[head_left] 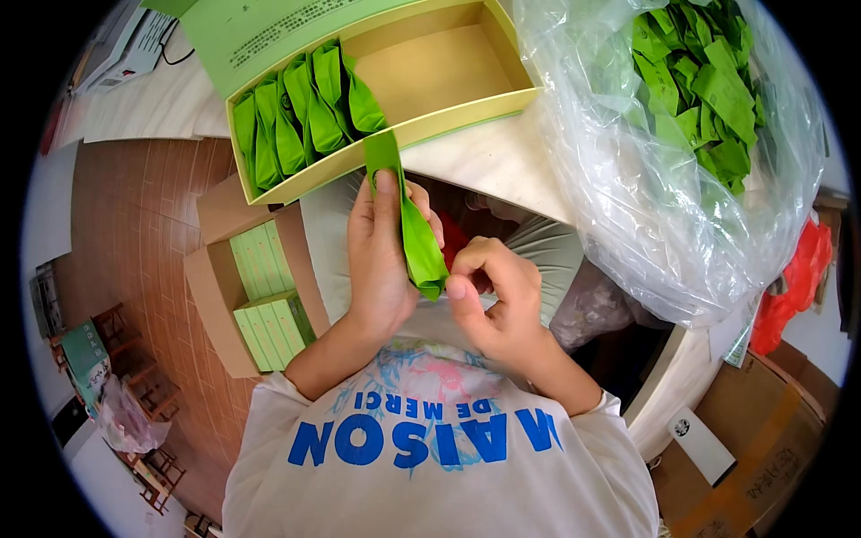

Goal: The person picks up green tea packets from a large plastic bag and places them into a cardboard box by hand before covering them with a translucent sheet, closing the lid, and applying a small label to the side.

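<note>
Left hand gripping green sachet, right hand pinching its lower end, open yellow-green box half filled just above

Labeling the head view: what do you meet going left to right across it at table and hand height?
Cardboard carton of green boxes on the floor → left hand → green packet held by both hands → right hand → clear plastic bag of green packets → red bag.
</note>
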`<state>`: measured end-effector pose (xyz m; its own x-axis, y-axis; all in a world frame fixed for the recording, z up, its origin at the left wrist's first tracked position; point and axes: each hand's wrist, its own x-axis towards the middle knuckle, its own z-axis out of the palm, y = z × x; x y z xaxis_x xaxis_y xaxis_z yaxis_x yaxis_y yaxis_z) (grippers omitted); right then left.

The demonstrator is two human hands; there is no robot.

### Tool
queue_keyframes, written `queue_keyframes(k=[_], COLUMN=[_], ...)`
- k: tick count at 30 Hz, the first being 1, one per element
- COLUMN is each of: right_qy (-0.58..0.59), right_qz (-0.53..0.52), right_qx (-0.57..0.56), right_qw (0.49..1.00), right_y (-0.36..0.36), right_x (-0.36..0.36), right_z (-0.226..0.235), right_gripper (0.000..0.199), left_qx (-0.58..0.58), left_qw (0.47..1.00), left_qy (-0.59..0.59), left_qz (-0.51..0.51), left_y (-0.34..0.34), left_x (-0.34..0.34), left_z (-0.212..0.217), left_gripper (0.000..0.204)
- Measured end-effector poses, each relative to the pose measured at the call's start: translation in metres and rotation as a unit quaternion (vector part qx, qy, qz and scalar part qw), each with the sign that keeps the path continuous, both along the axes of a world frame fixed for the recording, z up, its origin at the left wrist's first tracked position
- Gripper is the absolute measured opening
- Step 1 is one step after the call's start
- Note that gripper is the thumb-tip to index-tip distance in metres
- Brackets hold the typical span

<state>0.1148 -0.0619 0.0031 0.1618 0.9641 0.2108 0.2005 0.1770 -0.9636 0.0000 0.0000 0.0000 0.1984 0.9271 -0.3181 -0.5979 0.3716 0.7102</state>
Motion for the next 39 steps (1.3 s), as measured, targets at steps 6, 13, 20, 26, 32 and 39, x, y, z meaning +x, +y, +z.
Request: queue_keyframes(k=[6, 13, 20, 26, 32, 39], right_qy=[-0.114, -0.141, 0.005, 0.193, 0.202, 0.222], right_qz=[0.072, -0.019, -0.021, -0.093, -0.086, -0.115], right_qx=[0.019, 0.125, -0.079, -0.194, -0.231, -0.213], right_qw=[0.991, 0.982, 0.997, 0.957, 0.948, 0.945], right_y=[-0.003, -0.006, -0.005, 0.01, 0.013, 0.015], right_x=[0.006, -0.002, 0.011, 0.022, 0.023, 0.015], right_z=[-0.006, 0.005, 0.005, 0.005, -0.002, -0.006], right_gripper=[0.014, 0.021, 0.045, 0.028, 0.038, 0.037], left_qx=[0.008, -0.018, 0.091, 0.168, 0.133, 0.432], left_qw=[0.994, 0.994, 0.986, 0.959, 0.975, 0.844], left_qy=[0.099, 0.106, 0.105, 0.167, 0.131, 0.304], left_qz=[-0.056, -0.003, -0.095, -0.156, -0.12, -0.091], left_y=[0.002, -0.001, -0.01, -0.015, -0.02, -0.018], left_x=[0.004, 0.006, 0.003, 0.003, 0.003, 0.0], left_z=[0.009, 0.003, 0.001, -0.007, -0.006, -0.014], left_gripper=[0.026, 0.029, 0.043, 0.026, 0.016, 0.047])
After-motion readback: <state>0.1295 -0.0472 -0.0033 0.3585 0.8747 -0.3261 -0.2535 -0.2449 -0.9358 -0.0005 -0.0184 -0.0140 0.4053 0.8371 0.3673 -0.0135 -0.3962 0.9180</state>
